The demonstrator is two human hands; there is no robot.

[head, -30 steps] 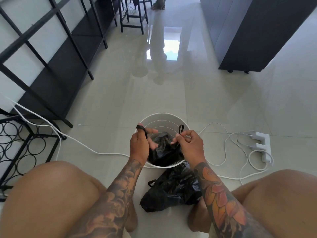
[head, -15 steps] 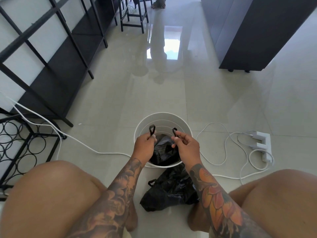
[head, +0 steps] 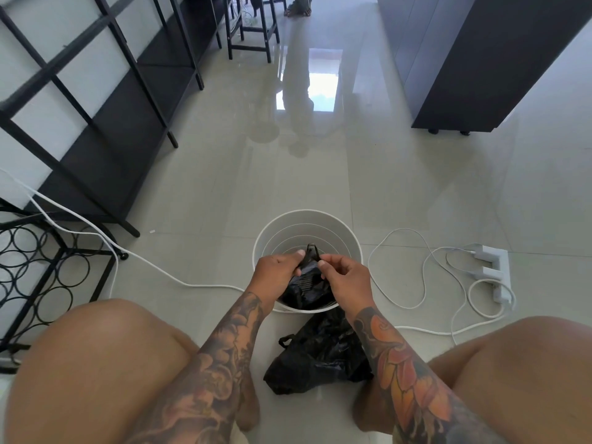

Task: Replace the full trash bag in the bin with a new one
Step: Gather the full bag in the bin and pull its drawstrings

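Note:
A white round bin point(head: 307, 224) stands on the tiled floor between my knees. Inside it hangs a black trash bag point(head: 307, 288), its two loop handles brought together above the bin's middle. My left hand point(head: 278, 271) pinches the left handle and my right hand point(head: 345, 278) pinches the right one, fingertips almost touching. A second black bag point(head: 317, 355) lies crumpled on the floor just in front of the bin, partly hidden by my right forearm.
A white power strip point(head: 490, 265) with looping white cables point(head: 413, 283) lies right of the bin. Another cable runs left toward a black wire rack point(head: 38, 274). Black shelving point(head: 105, 129) lines the left; a dark cabinet point(head: 480, 68) stands far right. A person's feet point(head: 299, 9) are at the top.
My hands have moved inward over the bin, bringing the bag's two handles from spread apart to together at the centre.

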